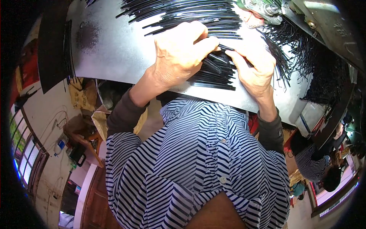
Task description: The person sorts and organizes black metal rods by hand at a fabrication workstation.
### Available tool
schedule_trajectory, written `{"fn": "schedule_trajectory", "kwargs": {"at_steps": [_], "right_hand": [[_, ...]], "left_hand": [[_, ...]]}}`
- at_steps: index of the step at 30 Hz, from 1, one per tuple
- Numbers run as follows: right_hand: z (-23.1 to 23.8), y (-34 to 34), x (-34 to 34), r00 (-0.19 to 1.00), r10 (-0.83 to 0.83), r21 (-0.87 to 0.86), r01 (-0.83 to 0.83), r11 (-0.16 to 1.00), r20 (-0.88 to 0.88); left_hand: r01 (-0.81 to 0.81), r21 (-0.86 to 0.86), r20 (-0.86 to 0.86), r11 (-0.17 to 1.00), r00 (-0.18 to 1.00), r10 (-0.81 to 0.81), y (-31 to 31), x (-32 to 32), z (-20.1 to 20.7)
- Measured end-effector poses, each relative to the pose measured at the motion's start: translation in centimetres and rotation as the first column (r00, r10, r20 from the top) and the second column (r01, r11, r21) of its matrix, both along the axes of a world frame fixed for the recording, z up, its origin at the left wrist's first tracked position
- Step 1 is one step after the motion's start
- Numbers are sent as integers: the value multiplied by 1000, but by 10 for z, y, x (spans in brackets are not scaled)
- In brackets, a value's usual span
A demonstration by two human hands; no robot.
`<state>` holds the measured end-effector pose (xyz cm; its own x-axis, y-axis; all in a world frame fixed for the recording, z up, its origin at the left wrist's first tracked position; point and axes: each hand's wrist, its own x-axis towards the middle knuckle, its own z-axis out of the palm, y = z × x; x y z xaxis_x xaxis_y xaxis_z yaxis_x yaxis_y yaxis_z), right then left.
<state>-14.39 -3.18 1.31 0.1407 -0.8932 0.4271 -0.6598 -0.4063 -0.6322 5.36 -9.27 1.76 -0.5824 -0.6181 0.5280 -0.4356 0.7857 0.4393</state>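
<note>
Both my hands are over a pale metal work table (114, 57). My left hand (179, 57) is closed, thumb and forefinger pinching a thin black strip (225, 47). At that strip's other end, the fingertips of my right hand (256, 70) are also pinched together. Beneath and between the hands lies a row of similar thin black strips (215, 82), side by side near the table's front edge; my left hand covers part of it. A larger row of long black strips (183, 15) spreads just beyond my hands. What else my left palm might hold is hidden.
Loose black strips (284, 57) lie tangled at the right, beside a dark heap (324, 82). Metal machine parts (267, 9) stand at the far right. More strips (68, 49) lie along the table's left end. Another person in stripes (310, 162) is at the lower right.
</note>
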Motion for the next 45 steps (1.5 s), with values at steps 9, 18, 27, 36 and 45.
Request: {"fn": "schedule_trajectory", "kwargs": {"at_steps": [9, 18, 27, 36, 45], "right_hand": [[8, 7, 1, 987, 26, 37, -33, 999, 161], [7, 10, -6, 979, 11, 29, -18, 999, 202], [13, 5, -15, 984, 1, -7, -3, 1000, -177], [7, -39, 9, 987, -48, -138, 27, 990, -155], [-15, -51, 6, 974, 24, -150, -59, 987, -224]], "left_hand": [[191, 252, -162, 949, 975, -153, 2, 9, -2], [119, 298, -493, 947, 869, 46, -5, 20, 16], [-98, 437, -466, 894, 826, 318, 0, 40, 7], [-130, -5, -28, 992, 991, 130, -17, 28, -6], [-138, -19, 83, 990, 987, 139, -16, 22, -12]]}}
